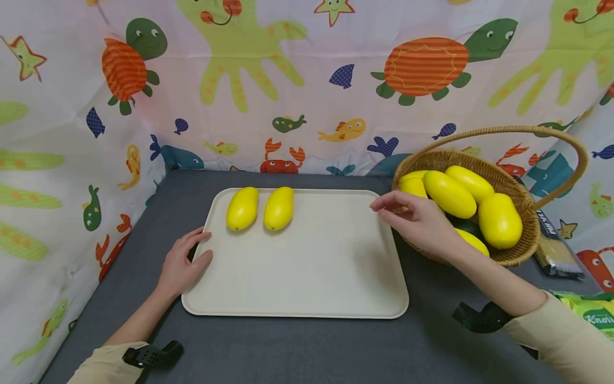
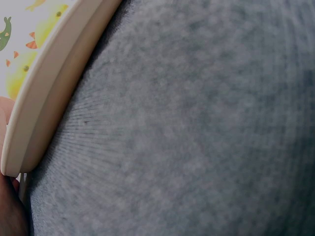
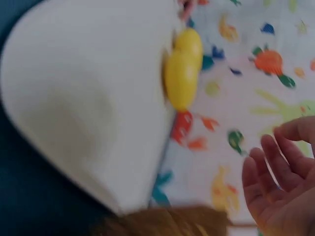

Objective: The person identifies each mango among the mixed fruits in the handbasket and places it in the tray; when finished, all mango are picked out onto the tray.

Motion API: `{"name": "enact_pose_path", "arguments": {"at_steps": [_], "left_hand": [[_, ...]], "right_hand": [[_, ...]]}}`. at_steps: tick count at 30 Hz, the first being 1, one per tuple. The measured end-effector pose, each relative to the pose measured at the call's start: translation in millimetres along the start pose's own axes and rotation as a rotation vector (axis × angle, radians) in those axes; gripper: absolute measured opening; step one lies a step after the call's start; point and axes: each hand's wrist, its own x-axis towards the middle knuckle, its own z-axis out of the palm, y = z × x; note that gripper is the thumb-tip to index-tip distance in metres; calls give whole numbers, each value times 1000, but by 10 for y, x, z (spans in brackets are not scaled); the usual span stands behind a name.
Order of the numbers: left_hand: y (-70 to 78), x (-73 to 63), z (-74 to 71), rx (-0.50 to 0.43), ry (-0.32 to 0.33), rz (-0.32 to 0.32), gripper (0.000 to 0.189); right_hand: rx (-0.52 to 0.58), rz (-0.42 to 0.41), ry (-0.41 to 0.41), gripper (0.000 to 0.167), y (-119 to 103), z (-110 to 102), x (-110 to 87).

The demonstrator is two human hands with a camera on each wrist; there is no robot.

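Observation:
Two yellow mangoes [image 1: 242,209] lie side by side near the far left edge of the cream tray [image 1: 297,266]. My left hand [image 1: 184,264] rests on the tray's left rim, thumb reaching over it and fingers along the edge. In the left wrist view only a bit of that hand [image 2: 11,209] shows below the rim. My right hand [image 1: 419,221] is empty, fingers gently bent, over the gap between the tray's far right corner and the wicker basket [image 1: 530,245]. Its separated fingers show in the right wrist view. Several more yellow mangoes [image 1: 451,194] fill the basket.
A dark green item [image 1: 464,225] is partly hidden among the mangoes. Right of the basket lies a flat package [image 1: 556,253], with a green Knorr packet [image 1: 592,314] nearer me. A printed cloth [image 1: 307,69] hangs behind and beside the grey table surface [image 1: 288,349].

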Motion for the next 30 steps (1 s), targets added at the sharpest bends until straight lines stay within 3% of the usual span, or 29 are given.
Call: {"name": "enact_pose_path", "arguments": {"at_steps": [5, 9, 12, 15, 19, 24, 30], "left_hand": [[-4, -7, -4, -7, 6, 5, 43], [-7, -5, 1, -10, 8, 11, 43], [-4, -4, 1, -12, 9, 13, 43], [-5, -6, -5, -12, 9, 9, 43], [-8, -19, -17, -19, 13, 4, 42], [-7, -26, -22, -16, 14, 9, 42], [3, -10, -5, -14, 7, 5, 42]], "right_hand": [[-204, 79, -56, 26, 2, -485, -12], [-363, 132, -180, 33, 89, -865, 20], [-446, 184, -281, 43, 193, -1079, 61], [-495, 244, -330, 57, 311, -1200, 123], [-508, 317, -349, 71, 461, -1270, 194], [-442, 388, -392, 79, 656, -1313, 225], [-402, 419, -459, 84, 833, -1327, 234]]}}
